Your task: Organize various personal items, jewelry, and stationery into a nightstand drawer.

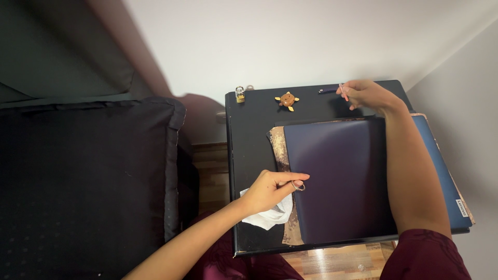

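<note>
L hand (270, 191) is pinching a soft white cloth (267, 213) at the closed laptop (340, 179) edge on the black table (249, 129), R hand (365, 94) fingertips nipping a thin pen (329, 91); laptop's prob. stiff, slick, heavyish w/ grip best at sides.

1. Laptop (353, 176) lay closed on the small table (249, 129), toward its right side and overhanging the right edge.
2. Turtle figure (287, 100) and padlock (239, 95) sat behind the laptop — padlock left of turtle.
3. Pen (328, 91) lay right of the turtle, at the right hand (365, 94).
4. Left hand (270, 191) rested at the laptop's left edge — over a cloth (270, 215).
5. Cushion (83, 186) lay left of the table.
</note>
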